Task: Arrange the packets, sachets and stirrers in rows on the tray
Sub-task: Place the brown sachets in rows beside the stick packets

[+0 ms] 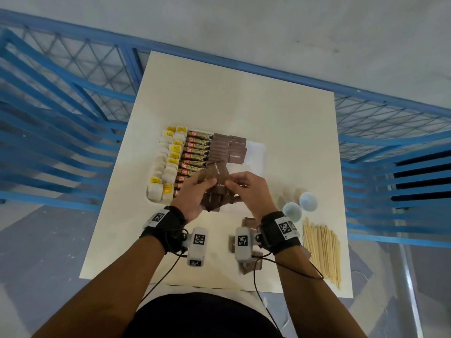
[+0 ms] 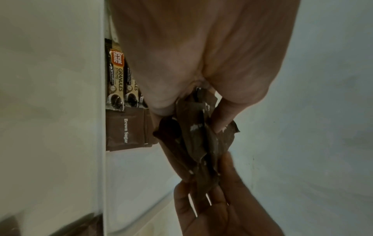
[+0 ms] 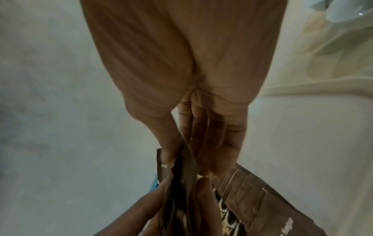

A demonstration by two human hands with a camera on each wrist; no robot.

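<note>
Above the near edge of the white tray my left hand grips a bunch of brown sugar sachets, fanned and crumpled. My right hand pinches the same bunch from the right between thumb and fingers. On the tray lie rows of white and yellow packets, coffee granule sticks and flat brown sugar sachets. The left wrist view shows the coffee granule sticks and a brown sugar sachet lying flat. The right wrist view shows the bunch between both hands.
Wooden stirrers lie in a pile at the table's right near corner. Two pale round cups stand beside them. More loose brown sachets lie on the table under my right wrist. Blue metal racks flank the white table.
</note>
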